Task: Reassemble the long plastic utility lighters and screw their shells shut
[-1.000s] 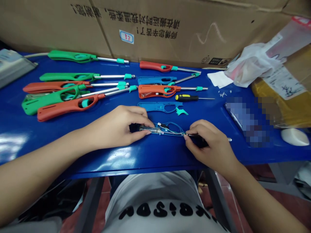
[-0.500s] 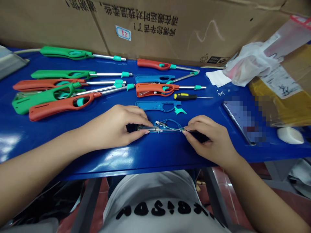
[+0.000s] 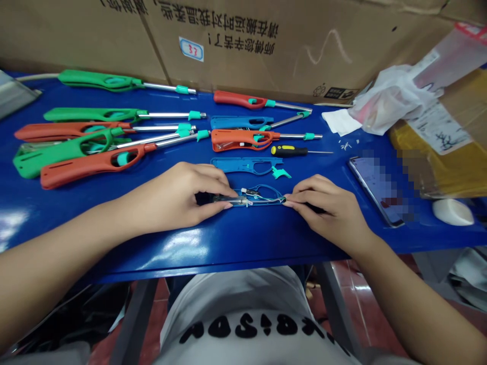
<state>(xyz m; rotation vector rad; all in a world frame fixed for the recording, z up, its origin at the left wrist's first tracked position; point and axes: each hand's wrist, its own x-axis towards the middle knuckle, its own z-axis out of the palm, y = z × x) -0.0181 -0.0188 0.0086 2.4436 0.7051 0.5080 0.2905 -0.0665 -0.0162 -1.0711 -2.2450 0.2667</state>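
An opened blue gas lighter (image 3: 274, 189) lies in front of me, its wires and inner parts exposed. My left hand (image 3: 186, 195) is closed around its rear end, thumb and fingers at the clear fuel tank (image 3: 236, 201). At the front end, my right hand (image 3: 329, 205) pinches the tip where the thin tube and wires (image 3: 266, 202) run out; the exact part between the fingertips is hidden. Just beyond lie the other blue shell half (image 3: 238, 164) and a loose turquoise trigger (image 3: 280, 173).
Behind them sit a yellow-black screwdriver (image 3: 289, 151) and an open orange lighter (image 3: 247, 139). Several green and orange lighters (image 3: 95, 158) lie at the left. A phone (image 3: 371, 190), a white oval object (image 3: 452, 212) and a plastic bag (image 3: 395, 96) are on the right. A cardboard box (image 3: 243, 71) stands behind.
My right hand has shifted slightly left and up, still pinching the lighter's front end. The left hand keeps its hold; the whole view has shifted slightly.
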